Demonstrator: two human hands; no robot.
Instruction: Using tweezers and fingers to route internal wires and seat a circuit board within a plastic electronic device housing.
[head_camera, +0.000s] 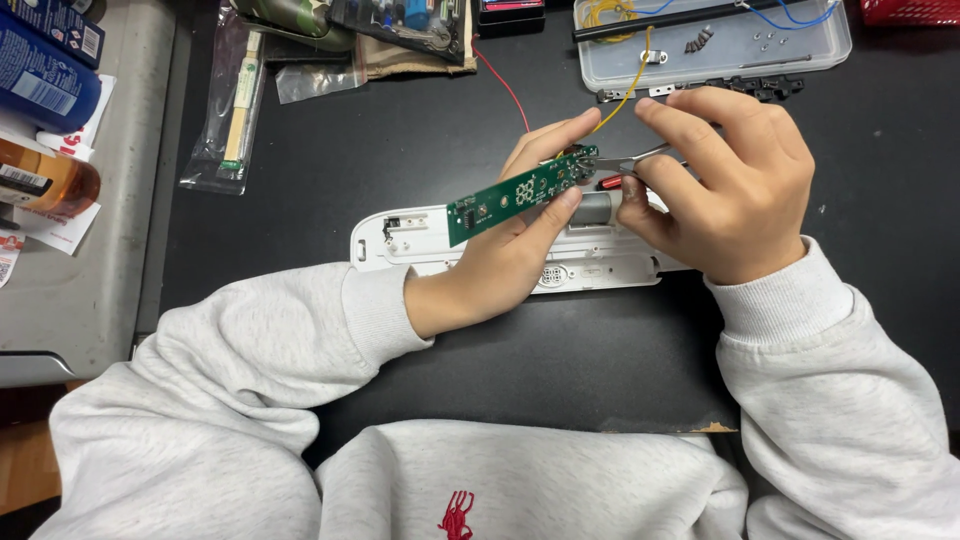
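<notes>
My left hand (520, 240) pinches a long green circuit board (515, 195) between thumb and fingers, holding it tilted above a white plastic device housing (420, 242) that lies on the black table. My right hand (725, 185) grips a pair of metal tweezers (630, 158) whose tips touch the right end of the board. A small grey cylindrical part (598, 208) and a red-tipped piece (610, 182) sit by that end, between the two hands. A yellow wire (628, 85) and a red wire (500, 80) run from the board toward the back.
A clear plastic parts tray (800, 50) with screws and wires stands at the back right. Plastic bags (225, 110) and pouches lie at the back left. A grey bin lid (90, 250) with bottles and a blue can is at the left.
</notes>
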